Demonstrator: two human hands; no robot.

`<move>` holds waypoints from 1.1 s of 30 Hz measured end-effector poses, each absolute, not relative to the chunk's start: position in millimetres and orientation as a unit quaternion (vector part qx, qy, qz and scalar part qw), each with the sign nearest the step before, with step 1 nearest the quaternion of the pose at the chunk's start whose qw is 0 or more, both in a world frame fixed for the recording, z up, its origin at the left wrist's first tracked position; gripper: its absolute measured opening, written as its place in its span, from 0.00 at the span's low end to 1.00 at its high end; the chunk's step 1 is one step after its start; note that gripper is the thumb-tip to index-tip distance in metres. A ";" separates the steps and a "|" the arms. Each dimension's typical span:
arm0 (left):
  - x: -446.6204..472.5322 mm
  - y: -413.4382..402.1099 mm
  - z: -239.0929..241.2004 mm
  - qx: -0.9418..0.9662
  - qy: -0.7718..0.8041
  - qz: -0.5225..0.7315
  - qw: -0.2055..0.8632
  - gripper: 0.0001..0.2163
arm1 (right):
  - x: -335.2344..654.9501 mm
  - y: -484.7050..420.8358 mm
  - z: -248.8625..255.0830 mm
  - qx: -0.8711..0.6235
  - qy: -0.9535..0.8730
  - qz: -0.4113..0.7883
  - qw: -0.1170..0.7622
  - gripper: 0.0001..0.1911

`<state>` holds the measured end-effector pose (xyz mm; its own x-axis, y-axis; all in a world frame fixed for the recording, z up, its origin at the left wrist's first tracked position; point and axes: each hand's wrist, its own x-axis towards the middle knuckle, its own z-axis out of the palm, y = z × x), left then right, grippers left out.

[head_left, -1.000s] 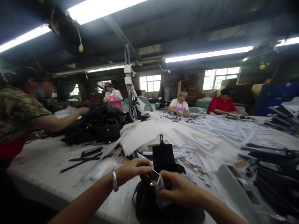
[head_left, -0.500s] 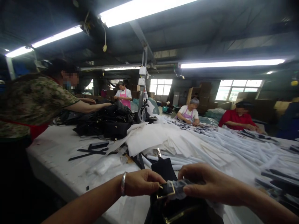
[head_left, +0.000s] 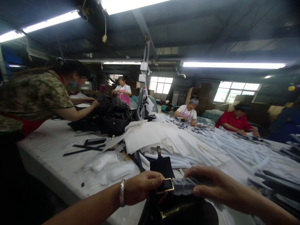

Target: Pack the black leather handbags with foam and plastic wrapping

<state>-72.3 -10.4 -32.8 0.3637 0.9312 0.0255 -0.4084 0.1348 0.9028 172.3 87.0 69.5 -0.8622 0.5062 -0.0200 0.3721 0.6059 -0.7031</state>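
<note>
My left hand (head_left: 146,186) is closed, thumb and fingers pinching the end of a black strap at a gold square buckle (head_left: 165,186). To the right of the buckle, clear plastic wrap (head_left: 184,185) covers the strap. My right hand (head_left: 211,184) grips the wrapped part between thumb and fingers; its fingertips are partly hidden behind the strap. Below both hands lies a black bag (head_left: 189,214) with a gold zipper along its top. A black tab with a gold metal clasp (head_left: 159,151) stands up beyond the strap.
White paper sheets (head_left: 145,137) and white rolled tubes (head_left: 220,147) pile up on the white table (head_left: 42,150). Black bags (head_left: 110,120) are heaped at the left, where a co-worker (head_left: 44,93) leans over. Several other people work further back. Black strips (head_left: 82,149) lie at left.
My right hand has shifted slightly right, and more of the plastic-wrapped strap shows between my hands. The co-worker at left has drawn their arm back over the bags. The view has tilted slightly.
</note>
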 end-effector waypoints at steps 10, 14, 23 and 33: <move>-64.2 -6.6 -26.6 0.462 0.348 0.490 0.652 0.18 | 179.4 89.4 66.8 -0.267 -0.874 0.371 0.167 0.15; -61.4 -6.1 -21.8 0.468 0.364 0.496 0.634 0.17 | 178.9 87.8 67.5 -0.264 -0.878 0.361 0.172 0.17; -61.2 -1.6 -17.0 0.464 0.376 0.481 0.642 0.14 | 182.7 78.5 73.9 -0.254 -0.925 0.247 0.139 0.18; -57.8 -11.8 -2.2 0.481 0.398 0.461 0.631 0.12 | 163.8 60.9 73.4 -0.206 -0.955 0.204 0.063 0.15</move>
